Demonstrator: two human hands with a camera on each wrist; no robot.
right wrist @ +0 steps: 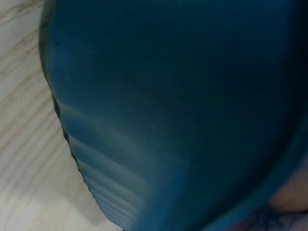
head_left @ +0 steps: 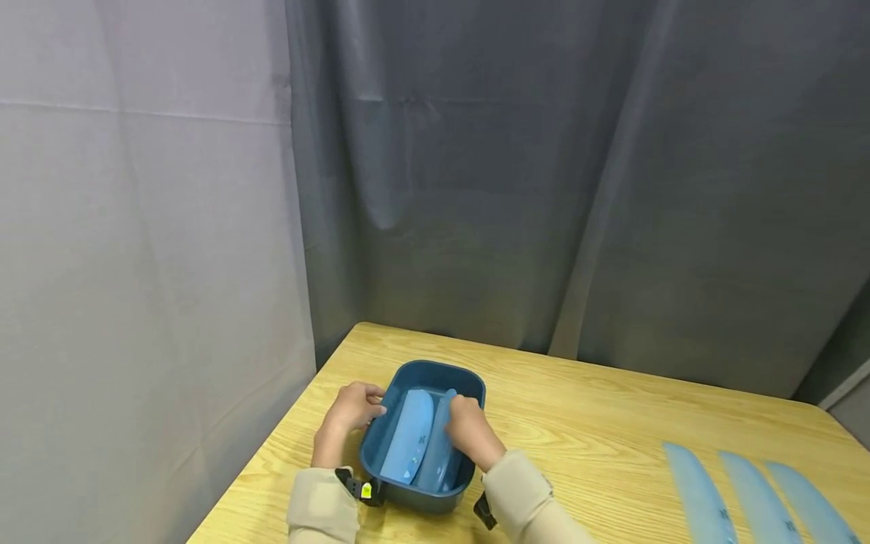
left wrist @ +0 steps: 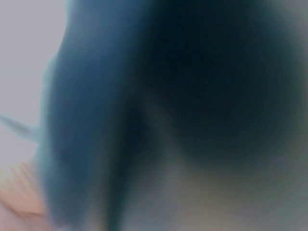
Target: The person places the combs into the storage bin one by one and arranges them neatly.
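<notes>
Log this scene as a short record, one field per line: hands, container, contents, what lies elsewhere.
Surface: wooden table, grey curtains behind
Container: dark blue tub, near the table's left corner
Contents: two pale blue curved pieces standing side by side in the tub
Left hand: at the tub's left rim, fingers curled over the edge
Right hand: inside the tub, grip on the right-hand piece
Elsewhere: three more pale blue pieces lying flat at the right
Wrist views: too blurred to add detail

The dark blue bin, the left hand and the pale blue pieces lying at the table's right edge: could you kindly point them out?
dark blue bin [head_left: 435, 372], head view, far rim.
left hand [head_left: 353, 408], head view, back of hand.
pale blue pieces [head_left: 700, 495], head view, middle of the leftmost one.
</notes>
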